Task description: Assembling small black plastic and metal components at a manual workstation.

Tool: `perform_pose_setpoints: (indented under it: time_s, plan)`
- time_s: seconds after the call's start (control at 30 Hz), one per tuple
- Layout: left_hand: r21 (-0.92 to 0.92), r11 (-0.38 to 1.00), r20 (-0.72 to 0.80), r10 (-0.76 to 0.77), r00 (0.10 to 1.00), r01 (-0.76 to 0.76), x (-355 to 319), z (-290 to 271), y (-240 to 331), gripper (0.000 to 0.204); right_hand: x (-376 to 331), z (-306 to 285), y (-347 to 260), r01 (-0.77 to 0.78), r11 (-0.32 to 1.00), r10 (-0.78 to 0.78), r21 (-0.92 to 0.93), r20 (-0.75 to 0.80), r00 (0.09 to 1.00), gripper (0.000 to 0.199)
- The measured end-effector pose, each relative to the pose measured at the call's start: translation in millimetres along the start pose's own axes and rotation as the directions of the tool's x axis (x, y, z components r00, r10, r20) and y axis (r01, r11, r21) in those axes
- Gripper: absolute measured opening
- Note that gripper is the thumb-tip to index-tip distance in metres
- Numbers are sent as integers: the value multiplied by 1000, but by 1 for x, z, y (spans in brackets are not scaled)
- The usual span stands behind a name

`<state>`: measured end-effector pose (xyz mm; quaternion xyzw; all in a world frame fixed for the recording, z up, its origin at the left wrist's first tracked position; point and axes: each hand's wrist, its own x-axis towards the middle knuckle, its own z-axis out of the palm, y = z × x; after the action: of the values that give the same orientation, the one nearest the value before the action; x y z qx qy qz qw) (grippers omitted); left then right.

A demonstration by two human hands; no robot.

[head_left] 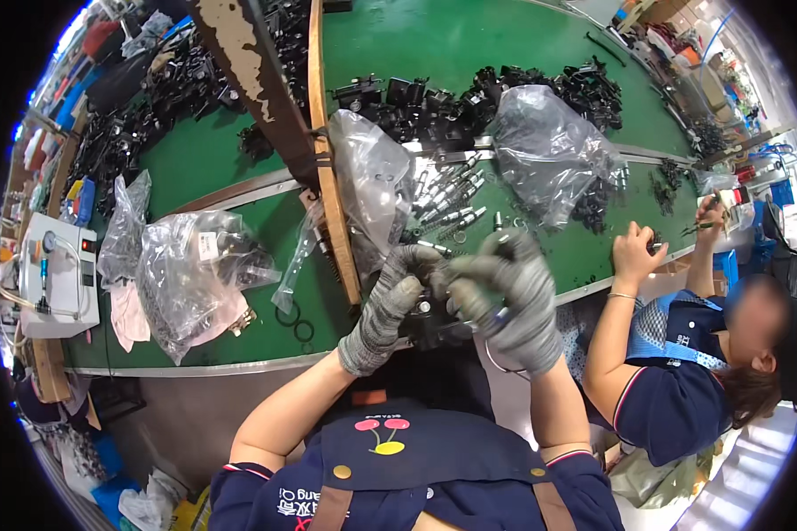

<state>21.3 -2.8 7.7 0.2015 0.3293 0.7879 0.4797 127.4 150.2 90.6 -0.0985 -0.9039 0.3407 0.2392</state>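
Observation:
In a grey knit glove, my left hand (pixel 388 305) is closed around a small black mechanical part (pixel 427 320) in front of my apron. My right hand (pixel 515 305), gloved the same way and partly blurred, is right beside it with its fingers bent together. Whatever is in its fingertips is too small or hidden to name. Just beyond my hands lie several shiny metal pins (pixel 447 199) and rings on the green bench. A clear plastic bag (pixel 372 173) stands past my left hand, and another large clear bag (pixel 549 146) lies past my right.
Black parts (pixel 452 102) are heaped along the bench (pixel 407 35). A wooden post (pixel 332 195) and rusty beam (pixel 257 80) rise left of my hands. Farther left are a filled bag (pixel 195 274), black rings (pixel 297 326) and a gauge box (pixel 58 274). A co-worker (pixel 682 389) works at right.

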Motion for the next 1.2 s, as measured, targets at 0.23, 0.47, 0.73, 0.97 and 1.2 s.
perform_pose_setpoints:
  time_s: [0.23, 0.47, 0.73, 0.97, 1.2]
  plan:
    - [111, 991, 16, -79, 997, 77, -3, -9, 4, 65, 14, 0, -21, 236, 958, -163, -163, 368, 915, 25]
    - [-103, 994, 32, -18, 999, 21, -4, -18, -5, 58, 20, 5, -14, 81, 986, -19, -148, 378, 926, 38]
    - [-96, 995, 62, -32, 998, 38, -1, -7, -1, 67, 8, 26, -28, 109, 599, 198, 793, -278, 940, 82]
    - [126, 991, 18, -42, 999, 40, 2, -11, 3, 64, 10, 39, -30, 82, 619, 149, 781, -220, 964, 81]
    - [346, 938, 19, 6, 1000, -13, 2, 2, 12, 61, -2, 39, -26, 164, 756, -31, 634, -216, 976, 82]
